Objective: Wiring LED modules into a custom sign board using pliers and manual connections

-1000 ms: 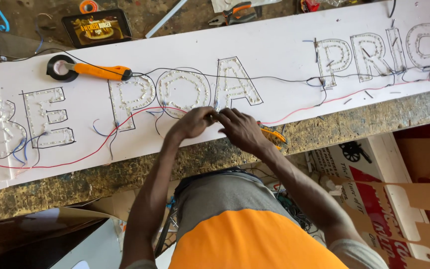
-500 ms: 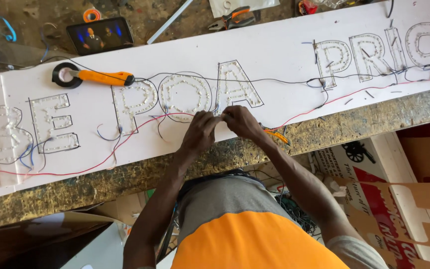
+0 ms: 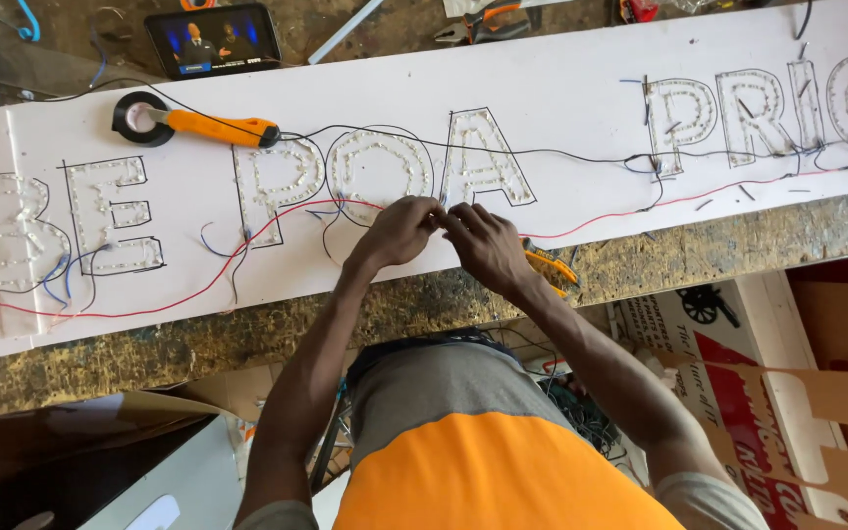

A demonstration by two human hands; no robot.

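now both hands (image 3: 444, 231) sit higher on the sign board (image 3: 561, 88).

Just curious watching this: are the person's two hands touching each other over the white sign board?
Touching. The head view shows the left hand and right hand with fingertips meeting, no gap, above the white sign board.

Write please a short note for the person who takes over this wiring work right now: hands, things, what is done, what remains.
Left hand and right hand: fingertips together, pinching wires at the lower edge of the outlined letters; what exactly they grip is hidden.
White sign board lies across the rough bench.
Red wire and black wire run along the letters.
Orange-handled tool with black tape roll lies on the board; orange pliers beside the right wrist.
Done: letters filled with small lights.
Left: loose wire ends hang free near several letters.
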